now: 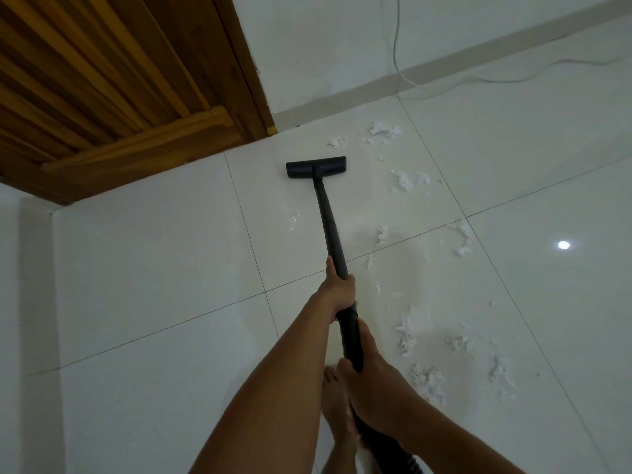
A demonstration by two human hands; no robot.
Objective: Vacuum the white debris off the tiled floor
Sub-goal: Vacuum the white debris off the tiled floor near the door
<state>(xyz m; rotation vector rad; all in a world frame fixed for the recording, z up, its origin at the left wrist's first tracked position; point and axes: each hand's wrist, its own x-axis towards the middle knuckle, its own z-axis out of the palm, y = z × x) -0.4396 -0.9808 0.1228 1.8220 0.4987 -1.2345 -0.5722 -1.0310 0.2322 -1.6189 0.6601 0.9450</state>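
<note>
Over the tiled floor (154, 268), left hand (338, 290) and right hand (367, 364) both grip the black vacuum wand (328, 217).

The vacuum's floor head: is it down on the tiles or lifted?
Down: the floor head lies flat on the tiled floor, no gap visible beneath it.

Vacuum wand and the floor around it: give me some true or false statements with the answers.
1. The left hand and right hand both grip the wand. True.
2. The nozzle sits on a debris pile. False: it rests on bare floor, with debris to its right.
3. The door is wooden. True.
4. No cable is in view. False: a thin cable hangs down the wall to the floor.
</note>
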